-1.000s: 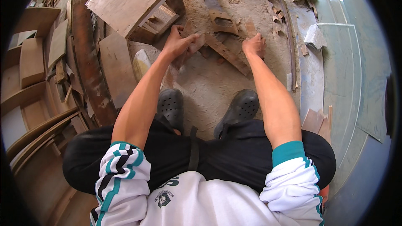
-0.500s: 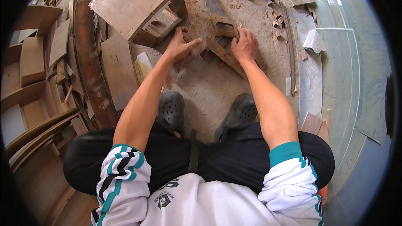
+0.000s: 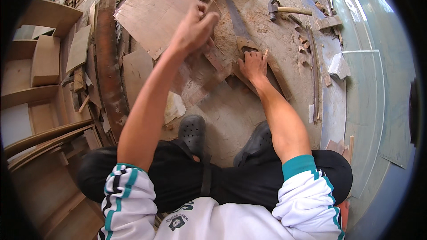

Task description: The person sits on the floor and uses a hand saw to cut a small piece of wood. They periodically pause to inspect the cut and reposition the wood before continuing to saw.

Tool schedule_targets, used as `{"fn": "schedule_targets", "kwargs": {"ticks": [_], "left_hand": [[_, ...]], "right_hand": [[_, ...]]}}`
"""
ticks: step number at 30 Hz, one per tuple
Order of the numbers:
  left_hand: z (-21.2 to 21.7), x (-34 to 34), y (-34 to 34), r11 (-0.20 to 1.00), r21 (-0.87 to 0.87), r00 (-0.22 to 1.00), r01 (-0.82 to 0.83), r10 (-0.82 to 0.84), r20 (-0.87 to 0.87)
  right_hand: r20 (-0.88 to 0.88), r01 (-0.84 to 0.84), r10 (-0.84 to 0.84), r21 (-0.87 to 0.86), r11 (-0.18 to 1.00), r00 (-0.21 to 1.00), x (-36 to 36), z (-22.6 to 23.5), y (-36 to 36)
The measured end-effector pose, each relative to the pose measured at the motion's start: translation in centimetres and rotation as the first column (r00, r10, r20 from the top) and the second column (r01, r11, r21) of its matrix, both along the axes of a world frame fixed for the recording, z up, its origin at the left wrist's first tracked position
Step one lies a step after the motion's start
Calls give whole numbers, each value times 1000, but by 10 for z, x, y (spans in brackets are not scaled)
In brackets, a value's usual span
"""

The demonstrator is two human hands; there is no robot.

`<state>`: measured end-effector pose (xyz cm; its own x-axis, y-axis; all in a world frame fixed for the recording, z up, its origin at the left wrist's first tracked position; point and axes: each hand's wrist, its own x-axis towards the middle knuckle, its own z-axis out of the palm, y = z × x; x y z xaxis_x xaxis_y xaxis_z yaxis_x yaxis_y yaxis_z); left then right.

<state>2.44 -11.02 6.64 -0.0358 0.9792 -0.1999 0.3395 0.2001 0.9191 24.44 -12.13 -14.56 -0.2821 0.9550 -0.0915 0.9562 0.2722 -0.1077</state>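
My left hand (image 3: 195,26) is raised over the near right corner of a plywood-topped wooden box (image 3: 151,11). Its fingers are curled round a small piece of wood (image 3: 214,8), partly hidden and blurred. My right hand (image 3: 253,66) has its fingers bent over the near end of the wooden handle of a handsaw (image 3: 238,24); the blade points away from me along the floor. Beneath and beside that hand lie wooden strips (image 3: 279,76). A reddish wood strip (image 3: 214,60) slants below my left hand, blurred.
A claw hammer (image 3: 289,10) lies beyond the saw to the right. Glass sheets (image 3: 364,98) cover the right side, with a white chunk (image 3: 339,66) at their edge. Wooden cabinet parts (image 3: 44,62) and a long rusty-brown plank (image 3: 111,53) are on the left. Sawdust and offcuts litter the floor.
My left hand has risen away from the floor and over the box, with the wood piece. My right hand has shifted left onto the saw handle. The whole view has tilted slightly.
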Motion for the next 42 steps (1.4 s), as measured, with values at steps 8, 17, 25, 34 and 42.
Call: {"fn": "schedule_targets", "kwargs": {"ticks": [8,17,25,34,42], "left_hand": [[-21,-89,90,978,196,796,66,67,-601],[-62,-77,94,958,284,802,30,147,-579],[-62,-67,94,947,321,784,-21,215,-583],[-52,-56,101,962,257,690,-93,248,-680],[-57,-59,99,945,302,720,-123,294,-629]], "right_hand": [[34,-35,36,-26,999,999,-18,-10,16],[-273,201,-252,-203,958,928,3,29,47],[-441,275,-465,-429,860,768,29,155,105],[-742,301,-600,-523,798,301,-31,230,22],[-878,243,-413,-357,902,243,-99,220,-37]]}}
